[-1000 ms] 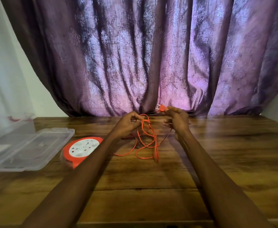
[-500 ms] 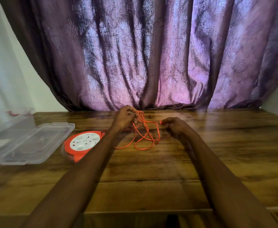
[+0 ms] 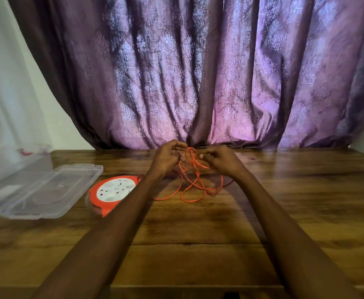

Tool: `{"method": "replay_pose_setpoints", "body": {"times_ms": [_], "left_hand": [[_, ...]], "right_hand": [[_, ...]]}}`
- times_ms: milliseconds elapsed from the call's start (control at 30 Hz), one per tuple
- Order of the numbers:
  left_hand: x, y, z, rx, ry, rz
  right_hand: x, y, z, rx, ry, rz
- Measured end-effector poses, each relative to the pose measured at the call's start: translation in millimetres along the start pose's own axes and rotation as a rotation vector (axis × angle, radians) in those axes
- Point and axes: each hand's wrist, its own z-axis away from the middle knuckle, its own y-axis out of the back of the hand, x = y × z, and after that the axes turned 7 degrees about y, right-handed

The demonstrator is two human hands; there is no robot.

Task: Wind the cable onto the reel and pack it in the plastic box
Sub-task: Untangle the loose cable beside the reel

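A tangle of thin orange cable [image 3: 195, 182] hangs in loops from both hands down onto the wooden table [image 3: 198, 225]. My left hand [image 3: 169, 157] pinches the top of the loops, and my right hand [image 3: 222, 159] pinches strands just to the right. The round orange reel [image 3: 113, 194] with a white socket face lies flat on the table left of the cable, under my left forearm. A clear plastic box [image 3: 36, 190] lies open at the far left, its lid spread toward the reel. The cable's plug is hidden.
A purple patterned curtain [image 3: 198, 83] hangs along the table's back edge. A second clear container [image 3: 15, 160] with something red inside stands behind the open box. The table's front edge runs close to the bottom of the view.
My right hand dropped from holding the plug up and moved in toward my left hand. The plug is no longer visible. The cable loops shifted and spread on the table.
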Motion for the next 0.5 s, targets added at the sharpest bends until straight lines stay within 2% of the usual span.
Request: {"method": "replay_pose_setpoints", "body": {"times_ms": [67,133,233,367,433,500], "left_hand": [[-1.5,0.4,-0.7,-0.007,0.026,0.04],[-0.6,-1.1,-0.8,-0.021,0.055,0.096],[5.5,-3.4,2.8,-0.038,0.046,0.13],[14.2,-6.2,8.9,-0.086,-0.022,0.151],[16.1,-7.2,10.7,-0.075,-0.078,0.13],[15.1,-6.4,11.1,-0.03,-0.124,0.089]], "right_hand": [[4.3,3.6,1.7,0.0,-0.022,-0.116],[5.8,0.1,1.7,-0.003,-0.059,-0.07],[1.7,-9.1,0.5,-0.044,-0.028,-0.163],[4.1,-13.5,-2.8,-0.101,0.017,0.095],[7.5,-12.2,-2.8,-0.049,0.018,0.194],[10.8,-10.1,-2.6,0.041,0.004,0.123]]}}
